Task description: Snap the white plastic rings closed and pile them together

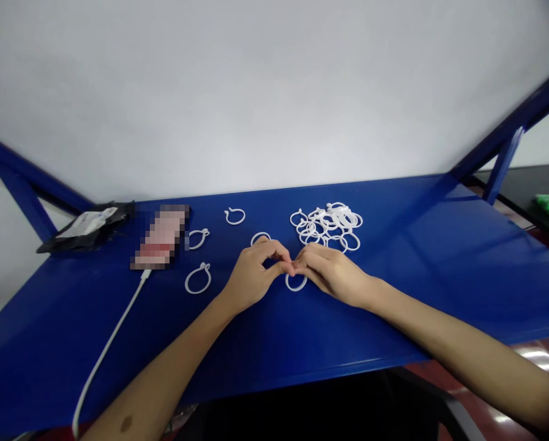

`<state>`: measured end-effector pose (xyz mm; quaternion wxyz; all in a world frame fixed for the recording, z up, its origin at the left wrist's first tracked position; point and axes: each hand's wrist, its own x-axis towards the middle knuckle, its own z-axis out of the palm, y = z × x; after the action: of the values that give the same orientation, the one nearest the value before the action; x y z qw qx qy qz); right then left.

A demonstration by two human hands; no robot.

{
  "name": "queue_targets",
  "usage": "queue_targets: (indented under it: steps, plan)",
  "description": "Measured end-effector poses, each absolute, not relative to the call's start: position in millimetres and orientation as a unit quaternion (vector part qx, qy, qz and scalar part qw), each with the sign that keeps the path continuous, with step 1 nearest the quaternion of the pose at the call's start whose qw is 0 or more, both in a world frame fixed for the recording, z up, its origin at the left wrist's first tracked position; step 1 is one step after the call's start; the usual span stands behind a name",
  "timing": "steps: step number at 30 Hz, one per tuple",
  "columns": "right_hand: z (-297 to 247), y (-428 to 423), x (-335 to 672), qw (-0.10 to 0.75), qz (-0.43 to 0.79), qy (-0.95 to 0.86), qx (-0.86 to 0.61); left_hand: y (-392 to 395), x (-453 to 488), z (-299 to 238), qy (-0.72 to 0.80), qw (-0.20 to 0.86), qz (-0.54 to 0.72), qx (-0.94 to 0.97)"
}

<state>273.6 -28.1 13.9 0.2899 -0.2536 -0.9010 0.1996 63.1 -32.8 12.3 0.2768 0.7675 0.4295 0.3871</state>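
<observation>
Between my two hands hangs a white plastic ring, its top hidden by the fingertips. My left hand pinches it from the left with thumb and forefinger. From the right, my right hand closes its fingers on the same ring, and the fingertips of both hands meet. Just behind my left hand another white ring is partly covered. A pile of similar white rings with small clasps lies beyond my right hand. Three more sit apart on the left: a near ring, a middle ring and a far ring.
On the blue table a phone, blurred out, lies at the left with a white cable running to the front edge. A black plastic package is farther left. Blue frame bars slope at both sides before a white back wall.
</observation>
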Motion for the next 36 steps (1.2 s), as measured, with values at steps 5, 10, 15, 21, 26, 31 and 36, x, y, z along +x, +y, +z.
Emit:
queue_targets:
  steps: [5, 10, 15, 21, 26, 31, 36]
  plan:
    - [15.1, -11.4, 281.7, 0.325, 0.125, -0.873, -0.34, -21.1, 52.0, 11.6, 0.467, 0.154, 0.352, 0.796]
    - [21.5, 16.0, 310.9, 0.329, 0.013, -0.837, -0.437, -11.4, 32.7, 10.1, 0.536, 0.03, 0.222, 0.814]
    - [19.3, 28.5, 326.0, 0.276, -0.017, -0.853, -0.443, -8.4, 26.5, 5.6, 0.544, 0.026, 0.149, 0.825]
    - [14.7, 30.2, 326.5, 0.24, -0.04, -0.867, -0.435, -8.1, 29.0, 7.1, 0.546, 0.028, 0.136, 0.826]
    - [18.0, 26.4, 323.6, 0.266, -0.048, -0.862, -0.429, -8.6, 28.2, 5.7, 0.521, 0.021, 0.158, 0.839]
    - [25.8, 11.4, 309.1, 0.306, -0.023, -0.86, -0.408, -12.6, 33.3, 5.9, 0.472, 0.002, 0.202, 0.858]
    - [23.8, -11.4, 283.4, 0.331, 0.095, -0.853, -0.392, -23.8, 50.8, 9.7, 0.408, -0.056, 0.296, 0.862]
